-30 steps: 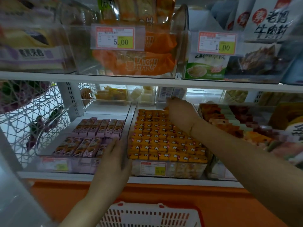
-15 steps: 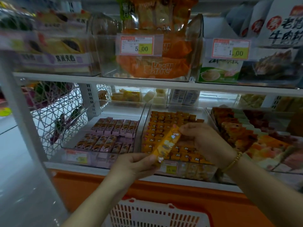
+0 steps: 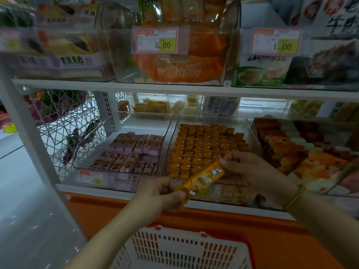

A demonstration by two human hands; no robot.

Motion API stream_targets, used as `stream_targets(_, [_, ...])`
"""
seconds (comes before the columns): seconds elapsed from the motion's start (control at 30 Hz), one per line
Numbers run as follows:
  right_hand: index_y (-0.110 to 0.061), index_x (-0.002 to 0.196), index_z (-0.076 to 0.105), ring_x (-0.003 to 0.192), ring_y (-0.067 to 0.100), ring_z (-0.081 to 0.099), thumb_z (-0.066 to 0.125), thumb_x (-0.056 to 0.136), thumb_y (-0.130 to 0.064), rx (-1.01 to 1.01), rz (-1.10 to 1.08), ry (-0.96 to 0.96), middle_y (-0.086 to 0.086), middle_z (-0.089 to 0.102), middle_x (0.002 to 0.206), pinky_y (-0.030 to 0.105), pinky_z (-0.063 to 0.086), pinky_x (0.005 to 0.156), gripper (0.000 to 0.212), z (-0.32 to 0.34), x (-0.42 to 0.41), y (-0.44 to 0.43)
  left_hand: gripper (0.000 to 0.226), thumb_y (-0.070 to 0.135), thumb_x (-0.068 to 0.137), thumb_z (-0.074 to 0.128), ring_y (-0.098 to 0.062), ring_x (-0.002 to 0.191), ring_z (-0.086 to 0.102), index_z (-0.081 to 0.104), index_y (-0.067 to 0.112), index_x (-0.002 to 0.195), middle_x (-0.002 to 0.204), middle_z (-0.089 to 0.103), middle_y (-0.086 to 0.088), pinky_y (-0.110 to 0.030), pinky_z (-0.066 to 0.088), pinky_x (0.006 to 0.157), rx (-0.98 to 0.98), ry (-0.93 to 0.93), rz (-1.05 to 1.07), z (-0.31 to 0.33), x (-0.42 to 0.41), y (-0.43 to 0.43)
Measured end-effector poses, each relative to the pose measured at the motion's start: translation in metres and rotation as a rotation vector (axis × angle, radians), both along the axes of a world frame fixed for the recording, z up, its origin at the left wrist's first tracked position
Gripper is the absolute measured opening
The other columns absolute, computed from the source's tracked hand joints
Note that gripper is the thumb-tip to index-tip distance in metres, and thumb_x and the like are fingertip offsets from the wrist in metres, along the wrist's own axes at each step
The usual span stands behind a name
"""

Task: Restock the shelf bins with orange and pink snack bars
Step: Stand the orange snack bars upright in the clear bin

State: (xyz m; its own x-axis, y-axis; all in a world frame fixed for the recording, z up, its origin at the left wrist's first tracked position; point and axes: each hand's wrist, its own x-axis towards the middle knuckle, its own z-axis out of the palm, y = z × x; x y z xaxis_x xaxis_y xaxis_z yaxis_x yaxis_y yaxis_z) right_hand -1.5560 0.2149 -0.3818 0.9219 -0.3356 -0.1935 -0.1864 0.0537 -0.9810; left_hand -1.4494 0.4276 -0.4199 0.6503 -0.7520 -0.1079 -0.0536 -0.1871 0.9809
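R hand (image 3: 252, 171) out of orange bin (image 3: 174, 131) vs 1 s ago; L hand (image 3: 157, 195) joined, both grips pinched on orange bar (image 3: 202, 178) ends, prob. next to slot in.

The lower shelf (image 3: 66, 188) carries three clear bins side by side along its front edge: a pink-bar bin (image 3: 145, 126) at left, an orange-bar bin (image 3: 210, 120) in the middle and a mixed bin (image 3: 253, 134) at right. Smaller clear boxes (image 3: 153, 107) line its back edge. The upper shelf (image 3: 174, 88) bears more clear bins.
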Motion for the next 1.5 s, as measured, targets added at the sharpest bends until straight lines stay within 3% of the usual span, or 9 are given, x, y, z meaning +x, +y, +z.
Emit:
stream_targets(0.2, [-0.006, 0.087, 0.064, 0.068, 0.015, 0.067, 0.056, 0.091, -0.020, -0.075, -0.076, -0.024, 0.006, 0.071, 0.080, 0.023, 0.056, 0.062, 0.016, 0.005, 0.006, -0.005, 0.022, 0.025, 0.081, 0.058, -0.020, 0.072, 0.069, 0.067, 0.005, 0.080, 0.080, 0.072, -0.010, -0.026, 0.055, 0.067, -0.072, 0.081, -0.070, 0.006, 0.001, -0.001])
stream_targets(0.33, [-0.004, 0.095, 0.064, 0.059, 0.012, 0.067, 0.053, 0.092, -0.018, 0.033, -0.089, -0.080, 0.007, 0.071, 0.075, 0.017, 0.052, 0.048, 0.018, 0.006, 0.012, -0.002, 0.024, 0.018, 0.094, 0.050, -0.019, 0.076, 0.070, 0.068, 0.011, 0.081, 0.080, 0.071, -0.007, -0.025, 0.055, 0.069, -0.030, -0.084, -0.001, 0.001, 0.005, 0.004])
stream_targets(0.53, [0.003, 0.100, 0.062, 0.063, 0.022, 0.070, 0.041, 0.098, -0.019, 0.242, -0.032, -0.104, 0.015, 0.071, 0.081, 0.025, 0.057, 0.053, 0.031, 0.006, 0.013, 0.001, 0.023, 0.022, 0.098, 0.044, -0.011, 0.080, 0.067, 0.066, 0.021, 0.092, 0.083, 0.070, 0.004, -0.027, 0.055, 0.072, 0.028, -0.361, 0.074, -0.004, 0.007, 0.015])
stream_targets(0.7, [-0.004, 0.108, 0.063, 0.086, 0.022, 0.071, 0.062, 0.075, -0.024, 0.066, 0.118, -0.072, 0.012, 0.072, 0.099, 0.021, 0.057, 0.067, 0.039, 0.003, 0.008, 0.002, 0.025, 0.032, 0.092, 0.045, -0.010, 0.077, 0.067, 0.067, 0.021, 0.090, 0.081, 0.071, 0.004, -0.026, 0.056, 0.074, 0.015, -0.428, 0.050, 0.001, 0.002, 0.015])
stream_targets(0.77, [-0.008, 0.107, 0.066, 0.092, 0.022, 0.070, 0.068, 0.070, -0.019, -0.034, 0.138, -0.054, 0.010, 0.072, 0.102, 0.022, 0.057, 0.071, 0.038, 0.000, 0.008, 0.003, 0.030, 0.033, 0.091, 0.043, -0.016, 0.077, 0.070, 0.068, 0.014, 0.091, 0.081, 0.073, -0.002, -0.025, 0.057, 0.070, -0.053, -0.326, 0.085, 0.003, -0.001, 0.010])
stream_targets(0.9, [-0.007, 0.105, 0.066, 0.094, 0.024, 0.070, 0.069, 0.064, -0.008, 0.064, 0.110, -0.108, 0.012, 0.070, 0.104, 0.025, 0.058, 0.073, 0.040, -0.005, 0.010, 0.004, 0.036, 0.029, 0.101, 0.034, -0.028, 0.078, 0.072, 0.062, 0.008, 0.105, 0.090, 0.072, -0.020, -0.028, 0.058, 0.058, -0.198, 0.365, 0.227, 0.004, 0.007, 0.003])
stream_targets(1.1, [-0.014, 0.101, 0.069, 0.097, 0.022, 0.068, 0.067, 0.071, 0.011, -0.116, 0.239, -0.169, 0.009, 0.070, 0.103, 0.025, 0.055, 0.077, 0.039, -0.007, 0.006, 0.006, 0.054, 0.033, 0.092, 0.049, -0.030, 0.069, 0.072, 0.057, -0.013, 0.119, 0.103, 0.065, -0.032, -0.031, 0.059, 0.051, -0.252, 1.078, -0.105, -0.002, 0.002, 0.004])
stream_targets(1.33, [-0.008, 0.082, 0.066, 0.104, 0.018, 0.065, 0.058, 0.073, 0.026, -0.204, 0.256, -0.282, -0.002, 0.067, 0.113, 0.026, 0.056, 0.072, 0.036, -0.005, 0.005, 0.013, 0.082, 0.002, 0.061, 0.085, -0.041, 0.079, 0.069, 0.046, -0.011, 0.132, 0.109, 0.058, -0.038, -0.038, 0.060, 0.060, -0.366, 1.195, -0.259, -0.012, 0.005, 0.005])
stream_targets(1.5, [-0.007, 0.101, 0.067, 0.108, 0.015, 0.064, 0.052, 0.082, 0.020, -0.201, 0.180, -0.257, 0.001, 0.065, 0.119, 0.031, 0.055, 0.088, 0.036, -0.008, 0.009, 0.012, 0.030, 0.003, 0.067, 0.076, -0.027, 0.082, 0.064, 0.072, -0.006, 0.095, 0.101, 0.065, -0.023, -0.033, 0.059, 0.065, -0.357, 0.928, -0.006, -0.010, 0.001, -0.003])
